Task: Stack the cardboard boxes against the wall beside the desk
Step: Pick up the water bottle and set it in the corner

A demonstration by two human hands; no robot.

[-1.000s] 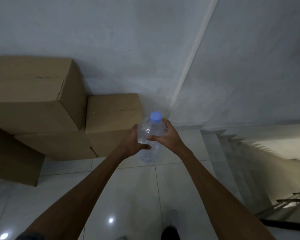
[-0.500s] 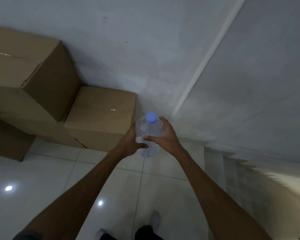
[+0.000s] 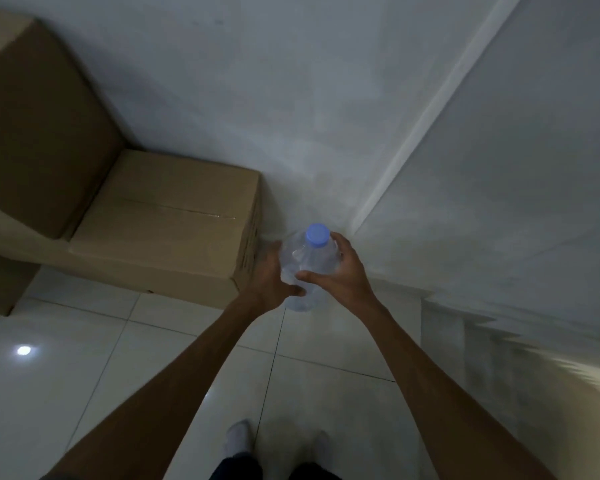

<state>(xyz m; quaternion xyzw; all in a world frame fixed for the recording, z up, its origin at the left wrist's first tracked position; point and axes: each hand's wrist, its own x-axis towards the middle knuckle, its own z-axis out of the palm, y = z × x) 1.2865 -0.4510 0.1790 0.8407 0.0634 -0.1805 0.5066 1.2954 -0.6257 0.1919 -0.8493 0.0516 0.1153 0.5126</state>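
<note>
Tiled floor: three cardboard boxes; both hands grip one bottle.

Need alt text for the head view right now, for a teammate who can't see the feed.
Both hands, left hand and right hand, grip a clear plastic bottle with a blue cap above a white tiled floor, near a wall corner. Left of it, a low cardboard box sits against the wall, beside a taller cardboard box.

low box: brown cardboard, closed, taped seam on top, flat on floor against wall | tall box: brown cardboard, touching low box's left side, also against wall
</note>
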